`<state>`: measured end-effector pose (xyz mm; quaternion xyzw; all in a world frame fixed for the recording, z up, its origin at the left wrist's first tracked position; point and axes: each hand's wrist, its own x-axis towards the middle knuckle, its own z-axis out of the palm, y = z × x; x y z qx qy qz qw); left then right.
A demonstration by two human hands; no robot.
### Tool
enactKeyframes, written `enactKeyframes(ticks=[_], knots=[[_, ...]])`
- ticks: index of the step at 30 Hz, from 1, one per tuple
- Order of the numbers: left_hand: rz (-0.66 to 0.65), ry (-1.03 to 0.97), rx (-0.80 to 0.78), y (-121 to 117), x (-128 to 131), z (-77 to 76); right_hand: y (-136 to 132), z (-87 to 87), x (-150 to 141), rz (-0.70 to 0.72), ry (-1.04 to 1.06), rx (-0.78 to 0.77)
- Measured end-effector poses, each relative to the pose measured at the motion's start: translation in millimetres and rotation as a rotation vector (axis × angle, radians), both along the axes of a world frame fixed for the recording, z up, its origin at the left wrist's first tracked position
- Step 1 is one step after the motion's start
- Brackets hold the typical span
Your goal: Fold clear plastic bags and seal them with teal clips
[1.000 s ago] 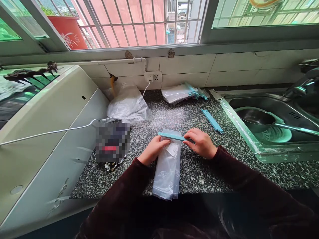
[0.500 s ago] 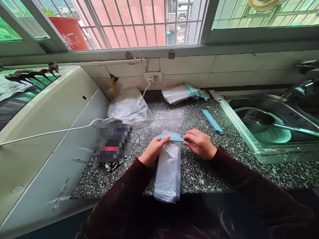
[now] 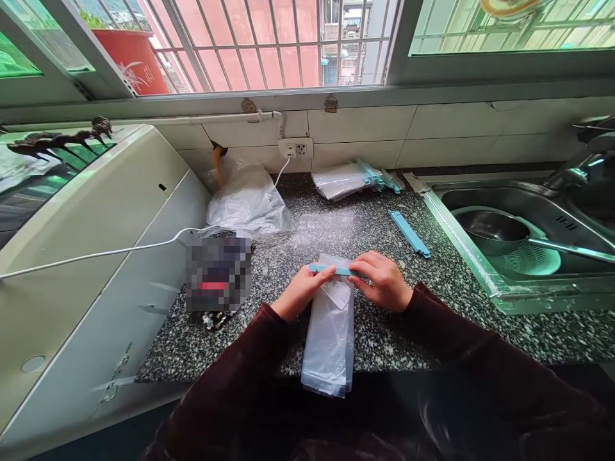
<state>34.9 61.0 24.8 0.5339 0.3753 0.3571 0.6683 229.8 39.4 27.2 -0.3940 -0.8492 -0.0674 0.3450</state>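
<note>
A light blue plastic bag clip lies across the upper part of a folded clear plastic bag. My left hand is closed on the clip's left end, thumb on top. My right hand pinches the clip's right end, which the fingers partly cover. A white label shows on the bag just below the clip. The bag hangs down past the counter's front edge. To the right lie more blue clips, side by side on the counter.
Clear bags with blue clips lie at the back by the wall. A crumpled plastic bag and a blurred dark item are on the left. At right is a sink holding a pan. A white cable crosses the left side.
Both hands, the clip and the bag have shifted slightly right and toward me. My right hand has slid inward along the clip, closer to my left hand.
</note>
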Motion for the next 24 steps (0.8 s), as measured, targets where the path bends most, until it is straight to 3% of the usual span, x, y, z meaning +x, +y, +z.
enactKeyframes(ticks=[4, 11, 17, 24], knots=[[-0.062, -0.012, -0.049, 2.5, -4.6, 2.1, 0.4, -0.1, 2.3, -0.003, 0.054, 0.029], [-0.002, -0.062, -0.073, 5.8, -8.0, 1.2, 2.1, -1.6, 6.0, -0.019, 0.048, 0.012], [0.038, -0.195, -0.185, 6.8, -2.7, -3.4, 2.4, -3.2, 5.8, 0.001, 0.032, 0.007], [0.121, -0.12, -0.106, 7.2, -2.9, -6.1, 1.1, -1.6, 5.4, 0.003, 0.058, -0.023]])
